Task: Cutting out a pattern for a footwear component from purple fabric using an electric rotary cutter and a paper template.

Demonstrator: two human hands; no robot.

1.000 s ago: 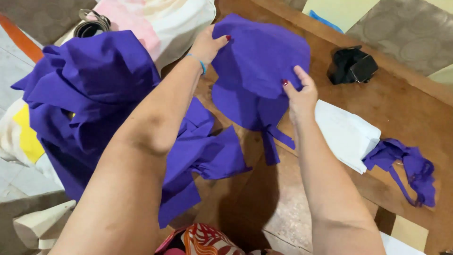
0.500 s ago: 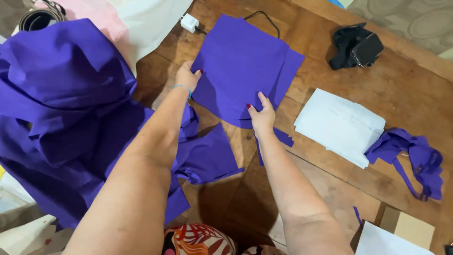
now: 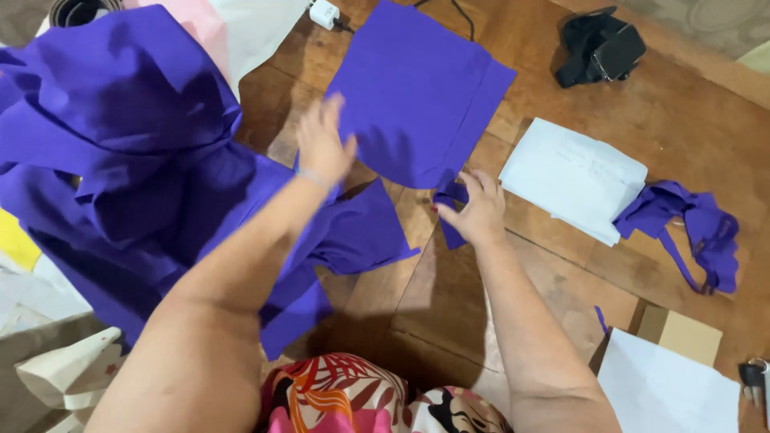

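Right hand [image 3: 475, 210] rests on the wooden worktop [image 3: 449, 297], fingers pinching a small purple strip [image 3: 449, 200]. Left hand [image 3: 323, 144], fingers spread wide, hovers at the left edge of the flat purple cloth square [image 3: 421, 92], which lies beyond both hands.

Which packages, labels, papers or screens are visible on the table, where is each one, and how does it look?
White paper sheet: right of the right hand, rectangular, with faint handwriting.
Second white sheet: bottom right corner, plain.
Brown cardboard piece: just above that sheet, small and rectangular.
White charger plug: top edge, small and boxy.
No screens or printed labels show.
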